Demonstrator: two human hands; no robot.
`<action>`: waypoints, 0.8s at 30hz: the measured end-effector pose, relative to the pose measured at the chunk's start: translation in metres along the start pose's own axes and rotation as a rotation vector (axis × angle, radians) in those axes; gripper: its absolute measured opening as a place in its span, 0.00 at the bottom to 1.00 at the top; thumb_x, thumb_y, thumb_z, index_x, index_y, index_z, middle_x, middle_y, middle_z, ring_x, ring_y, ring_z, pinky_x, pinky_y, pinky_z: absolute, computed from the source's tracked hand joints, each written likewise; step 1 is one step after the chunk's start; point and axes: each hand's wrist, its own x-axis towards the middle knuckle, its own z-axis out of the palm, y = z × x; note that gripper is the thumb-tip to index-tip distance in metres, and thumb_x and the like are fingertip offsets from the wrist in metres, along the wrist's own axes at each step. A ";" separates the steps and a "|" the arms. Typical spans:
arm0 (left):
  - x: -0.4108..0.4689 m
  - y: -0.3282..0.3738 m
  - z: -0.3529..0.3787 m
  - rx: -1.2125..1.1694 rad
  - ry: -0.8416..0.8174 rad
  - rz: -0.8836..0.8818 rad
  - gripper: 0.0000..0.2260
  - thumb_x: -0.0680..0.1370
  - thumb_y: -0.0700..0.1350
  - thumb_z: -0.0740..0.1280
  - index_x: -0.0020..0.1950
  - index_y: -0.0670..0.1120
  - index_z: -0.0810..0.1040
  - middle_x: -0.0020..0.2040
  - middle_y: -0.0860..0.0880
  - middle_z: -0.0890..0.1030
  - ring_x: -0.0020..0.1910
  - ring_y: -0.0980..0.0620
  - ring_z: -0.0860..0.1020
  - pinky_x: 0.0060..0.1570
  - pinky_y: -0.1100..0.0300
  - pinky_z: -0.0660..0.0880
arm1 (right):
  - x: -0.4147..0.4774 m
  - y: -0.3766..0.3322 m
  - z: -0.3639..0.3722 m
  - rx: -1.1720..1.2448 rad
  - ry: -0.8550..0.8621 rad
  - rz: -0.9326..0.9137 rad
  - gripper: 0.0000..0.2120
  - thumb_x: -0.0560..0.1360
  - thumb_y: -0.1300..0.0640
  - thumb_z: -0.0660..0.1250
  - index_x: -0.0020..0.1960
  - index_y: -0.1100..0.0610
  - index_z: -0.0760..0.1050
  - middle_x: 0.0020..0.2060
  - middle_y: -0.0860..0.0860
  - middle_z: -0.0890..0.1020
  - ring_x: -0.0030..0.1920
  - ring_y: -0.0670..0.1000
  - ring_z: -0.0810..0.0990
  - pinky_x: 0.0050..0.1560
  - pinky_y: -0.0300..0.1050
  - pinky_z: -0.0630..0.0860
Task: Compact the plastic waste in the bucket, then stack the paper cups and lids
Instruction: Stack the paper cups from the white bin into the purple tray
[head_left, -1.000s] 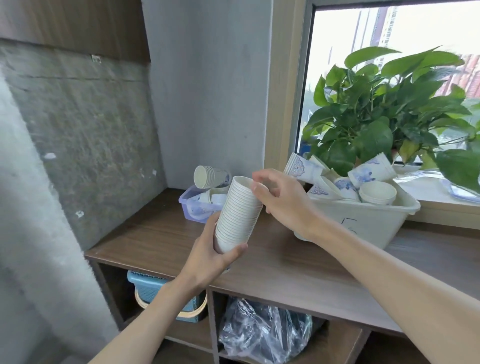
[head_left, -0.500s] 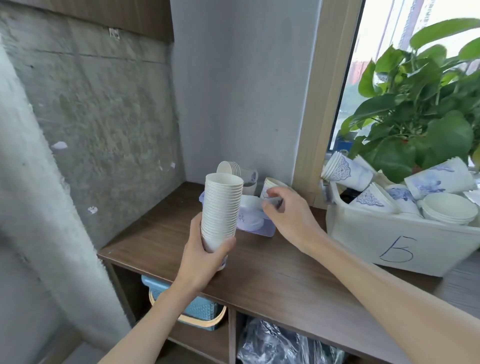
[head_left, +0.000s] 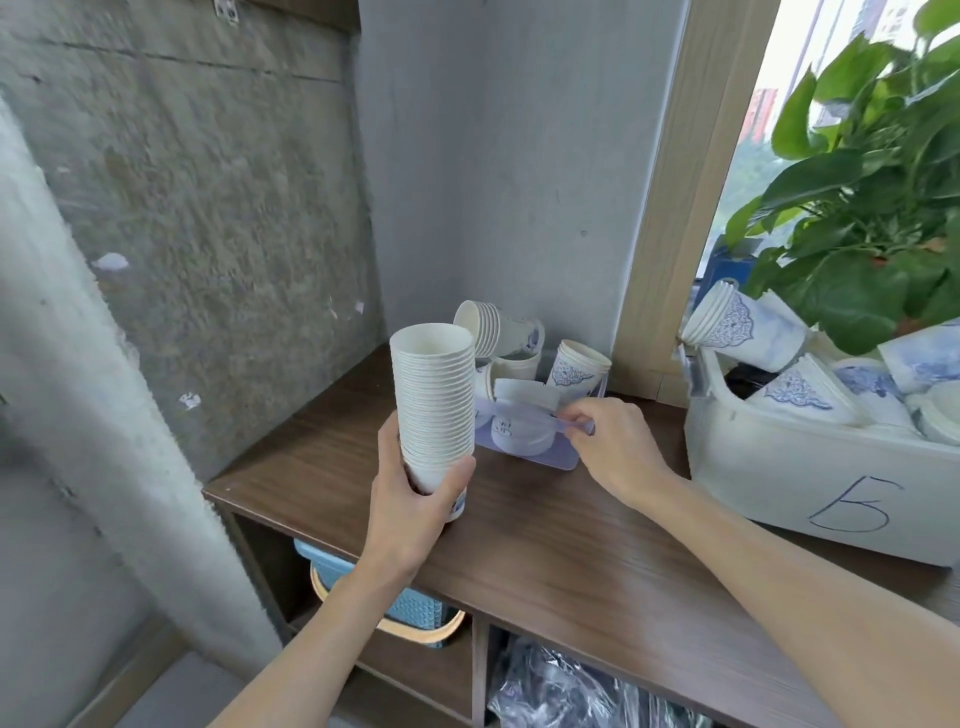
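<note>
A: At the centre of the frame, what does the left hand (head_left: 415, 499) hold?

B: A tall stack of cups (head_left: 434, 405), upright, gripped round its base just above the wooden shelf (head_left: 545, 551).

A: And the right hand (head_left: 613, 447)?

B: Pinched on the near rim of the small lilac tray (head_left: 535, 457) — just right of the stack. The loose cups (head_left: 576, 369) sit in it, beyond the fingers, toward the upper right. The right hand is nearer, I'd say.
</note>
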 end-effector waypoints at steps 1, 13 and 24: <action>0.000 0.001 0.001 0.021 -0.005 0.000 0.32 0.72 0.49 0.76 0.69 0.55 0.62 0.49 0.76 0.76 0.49 0.71 0.77 0.41 0.75 0.74 | -0.002 0.001 -0.002 -0.004 0.000 -0.004 0.08 0.77 0.60 0.65 0.53 0.55 0.82 0.49 0.51 0.84 0.48 0.51 0.79 0.46 0.43 0.74; 0.008 0.004 -0.007 0.093 0.033 -0.021 0.30 0.74 0.39 0.76 0.66 0.55 0.61 0.46 0.67 0.79 0.38 0.71 0.78 0.37 0.73 0.75 | -0.023 -0.001 -0.025 -0.107 0.023 0.008 0.04 0.76 0.57 0.64 0.46 0.52 0.78 0.44 0.46 0.80 0.49 0.51 0.77 0.47 0.51 0.77; 0.022 -0.013 -0.015 0.041 0.082 -0.048 0.31 0.73 0.39 0.76 0.66 0.53 0.61 0.52 0.55 0.78 0.43 0.69 0.80 0.36 0.74 0.75 | 0.052 -0.047 -0.014 -0.161 0.090 -0.262 0.31 0.71 0.48 0.70 0.70 0.54 0.63 0.64 0.52 0.72 0.65 0.55 0.66 0.65 0.52 0.65</action>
